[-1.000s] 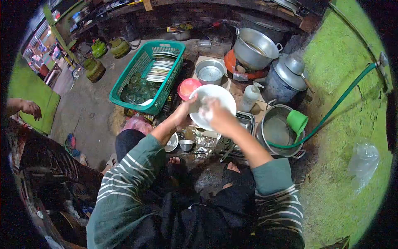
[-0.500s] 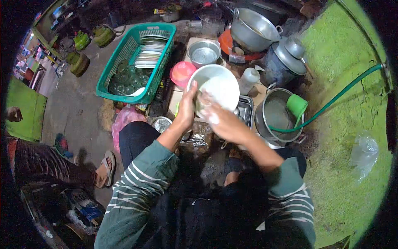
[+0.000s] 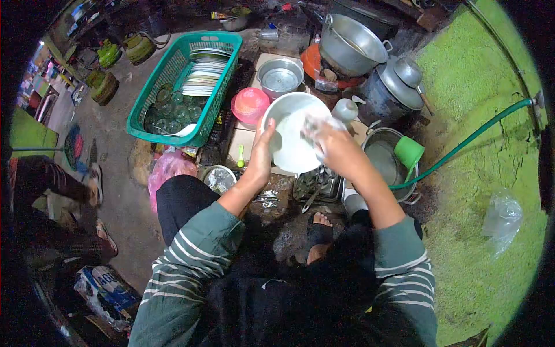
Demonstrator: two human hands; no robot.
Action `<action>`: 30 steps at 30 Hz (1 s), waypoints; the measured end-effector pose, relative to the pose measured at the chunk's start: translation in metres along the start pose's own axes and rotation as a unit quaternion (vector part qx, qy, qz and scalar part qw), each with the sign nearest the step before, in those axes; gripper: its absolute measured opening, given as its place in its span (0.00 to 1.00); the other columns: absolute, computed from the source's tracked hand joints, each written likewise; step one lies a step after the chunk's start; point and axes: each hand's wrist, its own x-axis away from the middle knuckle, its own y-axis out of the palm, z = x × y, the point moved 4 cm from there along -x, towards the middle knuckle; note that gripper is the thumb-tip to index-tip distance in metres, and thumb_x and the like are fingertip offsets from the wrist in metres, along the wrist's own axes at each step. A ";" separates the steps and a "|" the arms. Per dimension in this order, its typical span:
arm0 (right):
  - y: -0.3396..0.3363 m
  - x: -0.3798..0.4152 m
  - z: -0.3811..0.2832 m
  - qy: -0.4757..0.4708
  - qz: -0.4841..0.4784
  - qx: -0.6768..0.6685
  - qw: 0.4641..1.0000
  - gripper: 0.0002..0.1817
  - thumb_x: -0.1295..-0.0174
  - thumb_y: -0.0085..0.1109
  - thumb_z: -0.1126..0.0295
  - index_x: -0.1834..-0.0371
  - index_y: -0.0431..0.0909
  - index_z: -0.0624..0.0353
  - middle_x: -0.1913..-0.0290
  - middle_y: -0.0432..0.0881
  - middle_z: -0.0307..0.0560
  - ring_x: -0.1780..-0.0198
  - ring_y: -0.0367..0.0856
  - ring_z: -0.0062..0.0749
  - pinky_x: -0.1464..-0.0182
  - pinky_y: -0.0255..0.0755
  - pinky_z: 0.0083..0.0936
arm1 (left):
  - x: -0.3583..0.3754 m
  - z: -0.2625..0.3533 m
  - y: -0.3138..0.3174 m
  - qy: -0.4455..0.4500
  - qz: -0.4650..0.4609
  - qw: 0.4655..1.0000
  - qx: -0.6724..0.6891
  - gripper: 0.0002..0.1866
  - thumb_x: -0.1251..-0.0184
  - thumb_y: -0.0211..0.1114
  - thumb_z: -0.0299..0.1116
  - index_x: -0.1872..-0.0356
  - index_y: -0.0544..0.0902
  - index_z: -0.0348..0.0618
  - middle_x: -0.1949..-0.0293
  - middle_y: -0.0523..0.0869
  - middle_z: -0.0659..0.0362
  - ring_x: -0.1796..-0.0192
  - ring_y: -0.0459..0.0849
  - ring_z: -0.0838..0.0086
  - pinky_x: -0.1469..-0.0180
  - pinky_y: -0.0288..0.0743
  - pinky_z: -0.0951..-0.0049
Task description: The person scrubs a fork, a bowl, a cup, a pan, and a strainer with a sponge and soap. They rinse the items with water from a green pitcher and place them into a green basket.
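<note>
A white bowl (image 3: 293,149) is tilted towards me in front of my knees. My left hand (image 3: 261,155) grips its left side, thumb over the rim and fingers behind. Inside the bowl, my right hand (image 3: 340,151) presses a greyish, foamy scrubbing pad (image 3: 314,128) against the upper right wall. Motion blurs the pad and fingertips. Behind the bowl stand a pink bowl (image 3: 250,106), a round metal pan (image 3: 280,78) and a white bottle (image 3: 345,110). Below it lies a metal tray (image 3: 317,188) with a spoon on it.
A green basket (image 3: 136,110) holds plates and glasses at the left. On the right, a large pot (image 3: 370,144) contains a green dipper (image 3: 409,151) and a green hose (image 3: 480,139). Bigger pots (image 3: 355,49) stand behind. Another person's legs (image 3: 52,179) are at far left.
My right hand has swept up and to the right inside the bowl with the pad. My left hand still holds the bowl. The other person's feet at the left have shifted.
</note>
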 end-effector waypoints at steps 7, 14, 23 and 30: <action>0.020 -0.009 -0.053 0.089 0.199 -0.236 0.947 0.16 0.45 0.58 0.77 0.52 0.78 0.59 0.55 0.76 0.56 0.51 0.75 0.48 0.48 0.69 0.38 | -0.006 -0.049 -0.020 -0.020 -0.032 0.991 0.125 0.29 0.28 0.46 0.51 0.36 0.64 0.40 0.43 0.73 0.56 0.41 0.72 0.71 0.39 0.66 0.70; -0.024 -0.020 -0.016 -0.038 0.157 0.123 0.979 0.15 0.45 0.59 0.69 0.53 0.76 0.56 0.56 0.74 0.50 0.56 0.77 0.49 0.56 0.73 0.40 | 0.012 -0.010 0.002 -0.073 -0.016 0.994 0.082 0.29 0.28 0.45 0.51 0.34 0.61 0.41 0.40 0.71 0.56 0.39 0.71 0.70 0.37 0.65 0.69; -0.020 -0.027 -0.015 0.102 0.220 0.065 0.968 0.12 0.39 0.53 0.71 0.54 0.73 0.62 0.56 0.69 0.56 0.63 0.77 0.55 0.63 0.72 0.45 | 0.006 -0.029 0.001 -0.075 -0.076 0.991 0.085 0.35 0.29 0.41 0.58 0.32 0.57 0.41 0.38 0.69 0.55 0.37 0.70 0.69 0.35 0.62 0.68; 0.005 -0.035 -0.048 0.027 0.206 -0.062 0.976 0.12 0.42 0.54 0.73 0.55 0.75 0.64 0.57 0.69 0.59 0.61 0.78 0.53 0.59 0.73 0.44 | 0.006 -0.024 0.004 -0.020 -0.065 0.997 0.049 0.35 0.28 0.39 0.58 0.31 0.56 0.41 0.37 0.67 0.55 0.36 0.68 0.69 0.34 0.61 0.68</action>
